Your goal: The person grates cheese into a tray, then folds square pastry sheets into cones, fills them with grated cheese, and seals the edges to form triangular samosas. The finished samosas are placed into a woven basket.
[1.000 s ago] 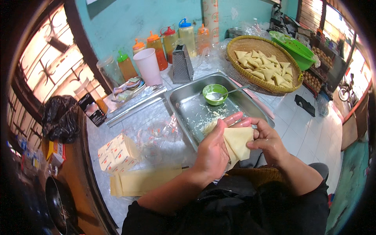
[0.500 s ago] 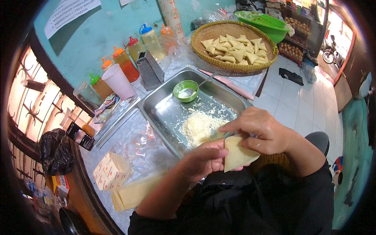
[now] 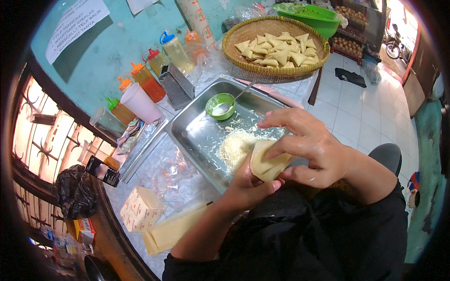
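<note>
A pale, thin pastry wrapper [image 3: 270,164], curled into a pocket, rests in my left hand [image 3: 246,187], whose thumb and fingers close around its lower part. My right hand [image 3: 311,150] bends over the wrapper's right side, gripping it between thumb and middle finger, while the index finger stretches out above. Just beyond the hands, grated cheese [image 3: 236,146] is heaped in a steel tray [image 3: 190,129], with loose shreds around the pile. In the tray's far part stands a green bowl [image 3: 220,101] of white paste, and a spoon [image 3: 243,92] leans in it. The pocket's contents are hard to make out.
Folded triangular pastries [image 3: 281,49] fill a woven basket [image 3: 234,55] at the back. A pink-handled knife [image 3: 283,98] lies beyond the tray. Left are a grater [image 3: 177,86], a pink cup [image 3: 140,103] and several sauce bottles [image 3: 147,80]. Nearer lie a wrapped block [image 3: 141,209] and stacked wrappers [image 3: 176,229].
The wrapper has gone from a flat folded piece to a rounded pocket, tipped up toward the tray. My right hand's fingers have spread, and the index finger has lifted off it.
</note>
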